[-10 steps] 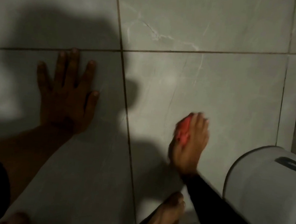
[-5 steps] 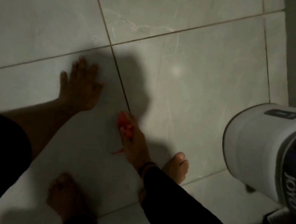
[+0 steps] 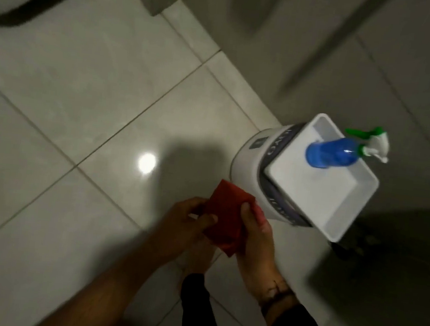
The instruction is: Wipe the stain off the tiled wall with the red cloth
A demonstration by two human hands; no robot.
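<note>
Head view: you are looking down, with some motion blur toward the top and right edges.
Red cloth (image 3: 225, 221): one piece, soft and matte, folded into a rough rectangle with a corner hanging at the bottom; you hold it in front of you above the floor, just beside the white bucket.
Left hand (image 3: 185, 219): your thumb lies across the cloth's lower left edge, with the fingers curled behind it, so the hand is closed on the cloth. The forearm is bare.
Right hand (image 3: 254, 242): your thumb presses on the cloth's right edge, fingers wrapped behind, also clamped on the cloth. A dark band sits at the wrist, above a black sleeve.
Hands counted: two, both pinching the same cloth from opposite sides.
Floor tiles (image 3: 86, 112): large, pale, glossy squares with thin grout lines; one bright round reflection of light shows near the middle.
White bucket (image 3: 249, 155): one, round, smooth plastic, with dark lettering too blurred to read.
White tray (image 3: 336, 207): one, rectangular, shallow, smooth-walled, resting on top of the bucket.
Spray bottle (image 3: 329, 153): one, translucent blue body with white and green trigger head, standing in the tray's far corner.
Wall (image 3: 378, 60): grey and streaked with blur; no stain can be made out.
</note>
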